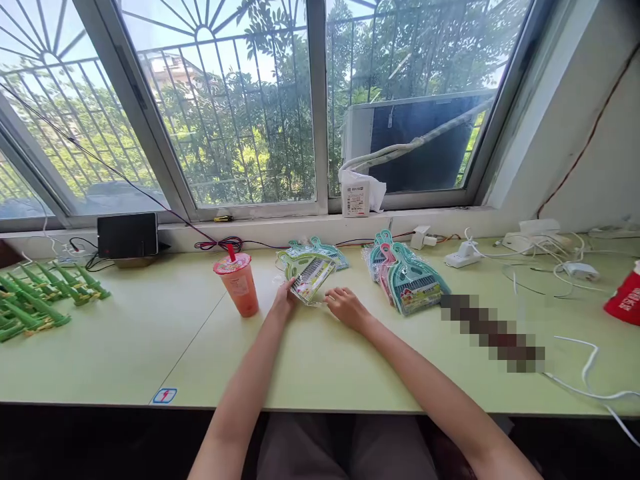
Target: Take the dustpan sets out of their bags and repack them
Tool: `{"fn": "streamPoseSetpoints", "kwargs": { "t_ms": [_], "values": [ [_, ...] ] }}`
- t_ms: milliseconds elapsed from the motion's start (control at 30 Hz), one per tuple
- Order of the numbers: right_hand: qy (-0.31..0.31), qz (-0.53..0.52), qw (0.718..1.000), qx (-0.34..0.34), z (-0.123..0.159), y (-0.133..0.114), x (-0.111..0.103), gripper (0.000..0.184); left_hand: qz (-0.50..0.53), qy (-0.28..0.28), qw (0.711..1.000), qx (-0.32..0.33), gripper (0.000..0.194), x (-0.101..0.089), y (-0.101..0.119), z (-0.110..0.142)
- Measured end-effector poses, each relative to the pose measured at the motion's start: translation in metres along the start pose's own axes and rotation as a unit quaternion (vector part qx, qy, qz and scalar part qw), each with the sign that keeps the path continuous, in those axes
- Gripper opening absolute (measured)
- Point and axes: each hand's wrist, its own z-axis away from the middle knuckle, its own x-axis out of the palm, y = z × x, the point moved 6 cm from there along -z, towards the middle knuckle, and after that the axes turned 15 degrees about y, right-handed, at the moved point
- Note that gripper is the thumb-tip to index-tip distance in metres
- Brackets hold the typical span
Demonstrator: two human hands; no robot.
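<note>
My left hand (284,299) is closed on the lower left edge of a green dustpan-and-brush set (314,275) in a clear plastic bag, which is tilted above the table. My right hand (346,308) is by the bag's lower right corner, its fingers curled; whether they pinch the plastic cannot be made out. Behind the held set lie more bagged dustpan sets (327,252), teal ones among them. To the right of my hands, a pile of similar teal and pink sets (413,283) rests on the table.
A drink cup (240,287) with a red straw stands left of my left arm. Green plastic pieces (35,297) lie at far left, near a black tablet-like device (127,235). White cables and a power strip (463,253) spread across the right, with a red container (625,298) at the edge.
</note>
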Motion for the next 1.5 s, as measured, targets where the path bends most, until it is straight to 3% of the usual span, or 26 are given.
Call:
{"fn": "streamPoseSetpoints", "kwargs": {
  "t_ms": [133,233,333,467,533,600,700,767,900,1067,1167,1233,1400,1500],
  "values": [
    [0.02,-0.071,0.988,0.134,0.003,0.022,0.004,0.024,0.001,0.021,1.0,-0.003,0.029,-0.003,0.003,-0.002],
    [0.077,-0.175,0.949,0.25,0.005,0.039,0.006,0.025,0.015,-0.017,1.0,0.021,0.025,0.007,0.003,0.006],
    [0.155,-0.315,0.849,0.395,0.011,0.055,0.013,0.027,0.019,-0.056,0.998,0.03,0.02,0.017,0.001,0.016],
    [0.19,-0.492,0.657,0.539,0.023,0.063,0.035,0.03,-0.009,-0.135,0.991,0.018,0.03,0.027,-0.004,0.029],
    [0.21,-0.533,0.58,0.579,0.027,0.065,0.039,0.03,-0.032,-0.173,0.984,0.0,0.036,0.03,-0.007,0.034],
    [0.236,-0.55,0.526,0.605,0.031,0.067,0.04,0.027,-0.057,-0.191,0.98,-0.014,0.039,0.03,-0.009,0.037],
    [0.241,-0.573,0.476,0.622,0.032,0.067,0.038,0.022,-0.077,-0.213,0.974,-0.013,0.044,0.029,-0.008,0.04],
    [0.233,-0.578,0.467,0.627,0.033,0.066,0.035,0.022,-0.084,-0.226,0.97,-0.013,0.041,0.029,-0.007,0.041],
    [0.229,-0.57,0.491,0.618,0.031,0.065,0.027,0.029,-0.087,-0.203,0.975,-0.021,0.028,0.028,-0.009,0.036],
    [0.219,-0.543,0.516,0.625,0.029,0.063,0.022,0.036,-0.102,-0.057,0.993,0.004,0.021,0.018,-0.011,0.01],
    [0.194,-0.541,0.536,0.618,0.025,0.061,0.022,0.036,-0.069,0.04,0.996,0.041,0.025,0.002,0.001,-0.005],
    [0.181,-0.543,0.549,0.609,0.023,0.06,0.021,0.038,-0.034,0.076,0.995,0.058,0.032,-0.011,0.013,-0.013],
    [0.194,-0.525,0.558,0.613,0.028,0.073,0.013,0.038,0.055,0.113,0.989,0.072,0.046,-0.037,0.035,-0.023],
    [0.237,-0.516,0.536,0.625,0.035,0.085,0.008,0.04,-0.003,0.047,0.999,0.015,0.048,-0.026,0.025,-0.019]
  ]
}}
